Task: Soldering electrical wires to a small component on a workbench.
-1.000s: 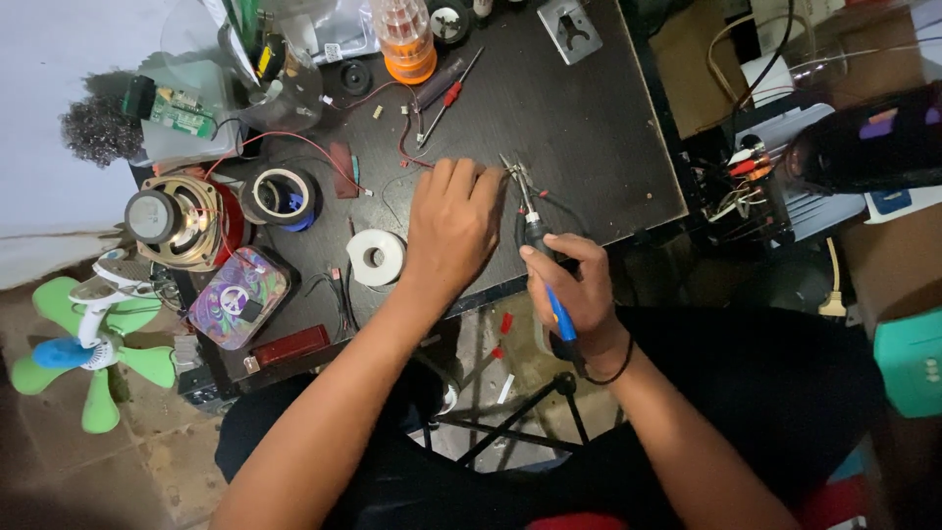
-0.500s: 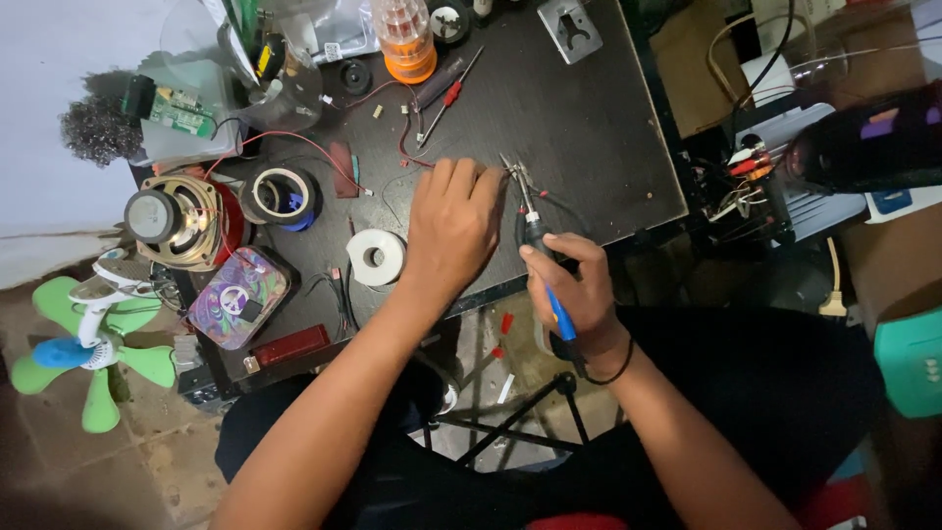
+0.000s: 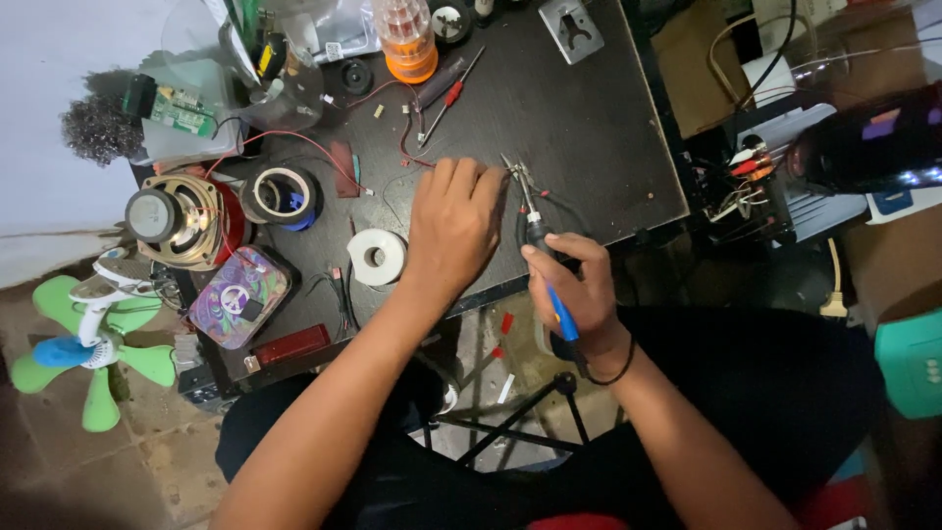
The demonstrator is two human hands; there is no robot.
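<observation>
Seen from above: a dark worktable (image 3: 589,118), cluttered along its left and far edges.

Right hand (image 3: 579,285) closed around a soldering iron (image 3: 542,257), fingers wrapped tight on the grip. Blue handle showing below the fingers, black collar above them, thin metal shaft running up and slightly left to a tip near the table's middle. Black cord trailing from the handle past the wrist, where a dark band sits.

Left hand (image 3: 453,224) laid palm down on the table, fingers together and bent slightly, fingertips just beside the iron's tip. Cannot tell whether anything is pinched beneath those fingers; back of the hand hides it. Thin red wire (image 3: 407,147) curling in from the far side and vanishing under the fingertips.

Just left of the left wrist, a white roll of tape (image 3: 376,257), lying flat. Further left, a darker tape roll (image 3: 282,194) with a blue edge, then a round loudspeaker (image 3: 179,218) with a pale cone and silver centre. Near the front left corner, a small tin (image 3: 238,296) with a colourful lid. Towards the far edge, a red-handled screwdriver (image 3: 451,95) lying at a slant and an orange-based clear jar (image 3: 405,37). Off the table on the left, a small green fan (image 3: 83,351) on the floor.
</observation>
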